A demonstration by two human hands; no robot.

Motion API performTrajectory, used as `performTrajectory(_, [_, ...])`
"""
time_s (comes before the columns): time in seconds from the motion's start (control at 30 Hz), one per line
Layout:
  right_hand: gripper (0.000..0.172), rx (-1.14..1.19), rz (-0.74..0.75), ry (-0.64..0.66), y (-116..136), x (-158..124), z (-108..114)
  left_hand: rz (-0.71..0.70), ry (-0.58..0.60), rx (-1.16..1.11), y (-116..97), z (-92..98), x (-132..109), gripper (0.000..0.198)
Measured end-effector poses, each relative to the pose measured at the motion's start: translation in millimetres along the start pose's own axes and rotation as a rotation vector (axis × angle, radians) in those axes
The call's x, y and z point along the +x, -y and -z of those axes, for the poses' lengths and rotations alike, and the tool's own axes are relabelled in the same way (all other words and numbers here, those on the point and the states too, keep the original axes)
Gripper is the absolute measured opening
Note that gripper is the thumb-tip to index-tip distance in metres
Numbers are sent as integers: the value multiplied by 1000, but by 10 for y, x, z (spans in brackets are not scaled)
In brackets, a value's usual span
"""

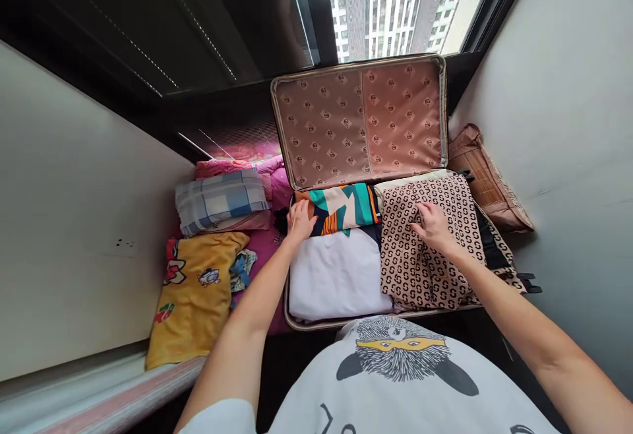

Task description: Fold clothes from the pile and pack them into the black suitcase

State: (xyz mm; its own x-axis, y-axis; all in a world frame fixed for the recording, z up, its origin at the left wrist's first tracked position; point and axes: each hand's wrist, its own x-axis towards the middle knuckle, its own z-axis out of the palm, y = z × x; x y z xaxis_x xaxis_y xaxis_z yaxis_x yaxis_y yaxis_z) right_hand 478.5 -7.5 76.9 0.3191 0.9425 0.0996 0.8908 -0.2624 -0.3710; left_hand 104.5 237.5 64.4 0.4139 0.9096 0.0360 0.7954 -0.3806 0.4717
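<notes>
An open suitcase [316, 323] lies in front of me, its patterned pink-brown lid [363, 121] leaning up toward the window. My left hand [299, 221] rests open on the left end of a folded multicoloured garment [346, 206] in teal, orange, white and navy. Below that garment lies a folded white cloth [336, 276]. Over on the right side, my right hand [434, 226] is above a beige cloth with a dark repeating pattern [410, 262]; its thumb and fingers are apart with nothing between them. Whether its fingertips touch the cloth is hard to see.
Left of the suitcase are a folded yellow blanket [198, 302], a blue-and-white checked bundle [222, 196] and magenta bedding [264, 249]. A brown woven-panel bundle [487, 180] stands against the right wall [568, 124]. Behind the lid is a window [390, 8].
</notes>
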Motion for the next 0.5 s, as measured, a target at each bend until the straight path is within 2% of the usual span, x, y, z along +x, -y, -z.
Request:
performTrajectory(0.13, [58,-36,138,163,556,437,-75,-104,144,152,54,68,376,69])
performTrajectory(0.2, [55,-31,165,219,742,552,-129,-97,145,194,5,63,438,69])
performTrajectory(0.27, [52,-2,208,264,841,543,-177,-102,117,198,-78,37,368,62])
performTrajectory(0.37, [48,35,246,314,790,381,-196,-187,136,125,-220,-32,-19,50])
performTrajectory(0.43, [49,14,192,287,611,295,-145,-257,172,62,-293,-89,-416,47])
performTrajectory(0.5, [55,-62,82,205,333,313,-32,-288,171,5,-339,-143,-825,44])
